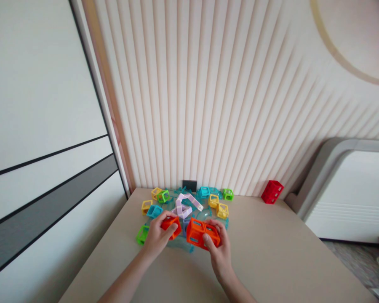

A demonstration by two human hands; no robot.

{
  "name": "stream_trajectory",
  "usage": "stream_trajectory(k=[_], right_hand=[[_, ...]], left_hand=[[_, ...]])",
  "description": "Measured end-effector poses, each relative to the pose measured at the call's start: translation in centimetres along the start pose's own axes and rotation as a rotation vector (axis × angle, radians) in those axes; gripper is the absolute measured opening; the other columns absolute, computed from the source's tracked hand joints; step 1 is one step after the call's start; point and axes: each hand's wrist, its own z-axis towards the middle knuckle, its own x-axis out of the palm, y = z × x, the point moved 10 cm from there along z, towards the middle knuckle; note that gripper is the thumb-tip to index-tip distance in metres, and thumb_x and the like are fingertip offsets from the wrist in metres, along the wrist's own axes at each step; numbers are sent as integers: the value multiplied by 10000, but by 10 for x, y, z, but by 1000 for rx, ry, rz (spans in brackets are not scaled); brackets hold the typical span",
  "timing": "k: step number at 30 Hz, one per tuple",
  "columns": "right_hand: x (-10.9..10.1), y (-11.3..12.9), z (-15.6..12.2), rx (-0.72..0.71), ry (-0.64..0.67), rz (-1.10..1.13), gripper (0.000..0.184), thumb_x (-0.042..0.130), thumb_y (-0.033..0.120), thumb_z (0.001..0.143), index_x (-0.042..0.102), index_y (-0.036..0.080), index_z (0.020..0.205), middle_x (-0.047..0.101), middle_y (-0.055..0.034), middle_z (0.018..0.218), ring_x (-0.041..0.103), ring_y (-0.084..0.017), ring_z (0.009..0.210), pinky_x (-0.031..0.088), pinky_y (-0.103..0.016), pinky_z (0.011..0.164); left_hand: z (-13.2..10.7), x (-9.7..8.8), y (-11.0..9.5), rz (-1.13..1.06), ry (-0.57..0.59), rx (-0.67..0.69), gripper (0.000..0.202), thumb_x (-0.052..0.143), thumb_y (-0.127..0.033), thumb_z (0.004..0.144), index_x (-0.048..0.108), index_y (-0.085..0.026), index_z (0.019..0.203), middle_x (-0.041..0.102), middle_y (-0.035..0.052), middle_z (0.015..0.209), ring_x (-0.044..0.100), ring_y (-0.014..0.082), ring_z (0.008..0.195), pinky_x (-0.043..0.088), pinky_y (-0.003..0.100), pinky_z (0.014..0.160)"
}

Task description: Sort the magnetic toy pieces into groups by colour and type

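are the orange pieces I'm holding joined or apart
Apart: a gap shows between the orange piece in your left hand and the orange block in your right hand.

The lilac segmented plastic chain [195, 203] carries paler, whitish bands, and nearer than it are an orange-red open-frame plastic cube [177, 227] and an orange-red double-cube plastic frame [196, 232]. Left of the chain are yellow cube frames [147, 202], lime-green cube frames [163, 196] and a sky-blue cube frame [154, 211]; far right of it is a deep-red plastic block [270, 192]. Behind the chain, a cream fluted wall [177, 97] shows pinkish-beige stripes, above a plain beige-grey desk [271, 252].
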Motion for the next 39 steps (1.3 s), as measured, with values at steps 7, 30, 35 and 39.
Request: stream_trajectory(k=[7,30,35,39], right_hand=[[2,-6,4,92,9,9,408,801,528,793,659,218,1018,744,-64,955,726,-223,801,628,-328,717],[-5,-35,2,295,-106,126,435,821,562,746,668,218,964,737,-38,913,714,-211,774,606,-336,708],[-4,-25,1,220,-85,92,399,820,537,765,670,226,966,731,-42,947,710,-213,817,601,-338,747],[4,5,-1,-10,15,-38,296,799,477,816,697,234,951,717,-56,1012,691,-237,947,586,-360,846]], left_hand=[[1,25,7,32,-54,40,430,628,-618,892,748,-206,926,797,118,1013,753,290,984,579,391,907],[-19,11,21,-308,-261,22,415,745,-516,849,627,-208,1100,620,137,1260,690,237,1030,574,348,897],[-25,47,27,-504,-22,-61,591,813,-529,786,586,-228,1240,635,156,1355,637,322,1251,535,427,1034],[-32,59,33,-502,76,-154,582,818,-441,807,614,-218,1305,680,138,1323,657,326,1225,538,436,1035]])
